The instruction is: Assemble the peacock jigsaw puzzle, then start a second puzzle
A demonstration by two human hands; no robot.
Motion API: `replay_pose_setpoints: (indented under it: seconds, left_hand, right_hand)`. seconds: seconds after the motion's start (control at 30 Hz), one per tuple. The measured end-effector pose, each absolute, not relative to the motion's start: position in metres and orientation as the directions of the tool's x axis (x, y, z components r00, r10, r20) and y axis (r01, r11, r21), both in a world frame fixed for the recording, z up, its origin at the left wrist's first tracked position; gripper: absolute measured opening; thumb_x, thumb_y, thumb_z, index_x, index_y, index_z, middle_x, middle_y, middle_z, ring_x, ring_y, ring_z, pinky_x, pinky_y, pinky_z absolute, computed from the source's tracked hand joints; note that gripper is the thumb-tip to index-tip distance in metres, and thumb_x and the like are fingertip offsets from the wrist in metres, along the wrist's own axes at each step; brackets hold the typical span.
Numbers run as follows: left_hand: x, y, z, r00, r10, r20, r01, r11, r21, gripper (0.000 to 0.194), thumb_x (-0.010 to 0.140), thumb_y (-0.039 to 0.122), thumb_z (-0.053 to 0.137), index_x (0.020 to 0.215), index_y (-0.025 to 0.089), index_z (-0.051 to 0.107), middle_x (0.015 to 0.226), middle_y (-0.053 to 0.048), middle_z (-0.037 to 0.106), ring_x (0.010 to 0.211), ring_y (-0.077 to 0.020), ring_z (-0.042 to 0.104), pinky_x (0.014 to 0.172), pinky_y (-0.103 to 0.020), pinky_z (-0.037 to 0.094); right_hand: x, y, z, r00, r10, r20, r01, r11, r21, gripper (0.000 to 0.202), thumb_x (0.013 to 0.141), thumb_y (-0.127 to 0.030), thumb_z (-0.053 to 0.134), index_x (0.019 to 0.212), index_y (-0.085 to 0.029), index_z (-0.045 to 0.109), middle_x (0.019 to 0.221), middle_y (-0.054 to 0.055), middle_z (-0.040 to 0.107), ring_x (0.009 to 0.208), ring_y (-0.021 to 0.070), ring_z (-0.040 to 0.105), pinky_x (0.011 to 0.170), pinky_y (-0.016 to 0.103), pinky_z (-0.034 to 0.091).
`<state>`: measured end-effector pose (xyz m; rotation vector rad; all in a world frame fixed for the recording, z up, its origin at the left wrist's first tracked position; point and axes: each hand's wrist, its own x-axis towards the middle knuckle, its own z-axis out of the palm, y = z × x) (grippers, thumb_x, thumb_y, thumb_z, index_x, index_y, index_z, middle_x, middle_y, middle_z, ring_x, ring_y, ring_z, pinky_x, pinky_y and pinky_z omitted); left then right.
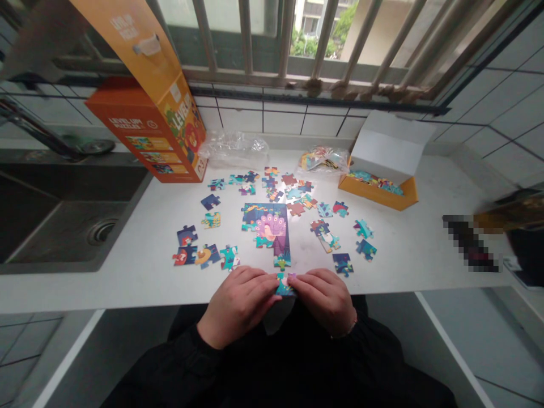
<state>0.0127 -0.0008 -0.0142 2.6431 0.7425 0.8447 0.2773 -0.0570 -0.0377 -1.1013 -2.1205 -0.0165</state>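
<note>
At the counter's front edge, a teal and pink puzzle piece (285, 285) is pinched between both hands. My left hand (242, 297) closes on its left side, with the thumb below and fingers above. My right hand (325, 294) grips its right side, fingers bent together. Just beyond the hands lies a joined puzzle section (272, 226) showing a pink peacock on dark blue, with a narrow strip reaching down toward me. Loose puzzle pieces surround it, among them a teal one (230, 258) by my left hand and a dark blue one (342, 264) beyond my right hand.
An orange puzzle box (144, 133) stands open at the back left beside the sink (63, 226). Clear plastic wrap (233, 150), a bag of pieces (323, 160) and an open yellow box (378, 190) holding pieces line the back. A pixelated dark object (470, 243) lies at right.
</note>
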Motion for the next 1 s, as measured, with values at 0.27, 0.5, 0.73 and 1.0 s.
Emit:
replay_pose_setpoints:
  seconds: [0.27, 0.5, 0.73, 1.0]
  left_hand:
    - [0.014, 0.001, -0.015, 0.686, 0.540, 0.487, 0.421, -0.841, 0.339, 0.046, 0.100, 0.042, 0.078, 0.137, 0.019, 0.065, 0.123, -0.012, 0.081, 0.108, -0.0288, 0.075, 0.092, -0.045, 0.060]
    - [0.016, 0.000, -0.011, 0.698, 0.523, 0.489, 0.430, -0.852, 0.297, 0.024, 0.102, 0.040, 0.076, 0.112, 0.020, 0.070, 0.123, -0.010, 0.082, 0.104, -0.0283, 0.075, 0.088, -0.044, 0.060]
    - [0.016, 0.001, -0.011, 0.702, 0.526, 0.479, 0.437, -0.850, 0.294, 0.013, 0.102, 0.032, 0.075, 0.107, 0.021, 0.070, 0.123, -0.009, 0.082, 0.104, -0.0278, 0.075, 0.087, -0.045, 0.059]
    - [0.017, 0.000, -0.012, 0.706, 0.535, 0.463, 0.453, -0.845, 0.286, 0.009, 0.102, 0.026, 0.073, 0.109, 0.021, 0.070, 0.124, -0.009, 0.082, 0.104, -0.0269, 0.074, 0.089, -0.044, 0.059]
  right_hand:
    - [0.279, -0.055, -0.037, -0.278, 0.715, 0.641, 0.687, 0.614, -0.388, 0.060, 0.100, -0.006, 0.070, 0.155, -0.028, 0.060, 0.124, 0.006, 0.084, 0.103, 0.0216, 0.080, 0.089, 0.038, 0.066]
    - [0.316, -0.062, -0.034, -0.048, 0.749, 0.661, 0.859, 0.369, -0.355, 0.055, 0.100, -0.010, 0.070, 0.151, -0.029, 0.064, 0.129, 0.007, 0.082, 0.112, 0.0227, 0.081, 0.101, 0.038, 0.065]
    - [0.401, -0.074, -0.022, 0.452, 0.700, 0.553, 0.890, -0.313, -0.332, 0.046, 0.106, -0.045, 0.061, 0.144, -0.022, 0.072, 0.132, 0.015, 0.080, 0.102, 0.0317, 0.080, 0.091, 0.045, 0.062]
    - [0.462, -0.075, -0.035, 0.455, 0.804, 0.382, 0.889, -0.387, -0.244, 0.047, 0.097, -0.031, 0.053, 0.133, -0.014, 0.077, 0.123, 0.019, 0.077, 0.112, 0.0358, 0.070, 0.106, 0.054, 0.053]
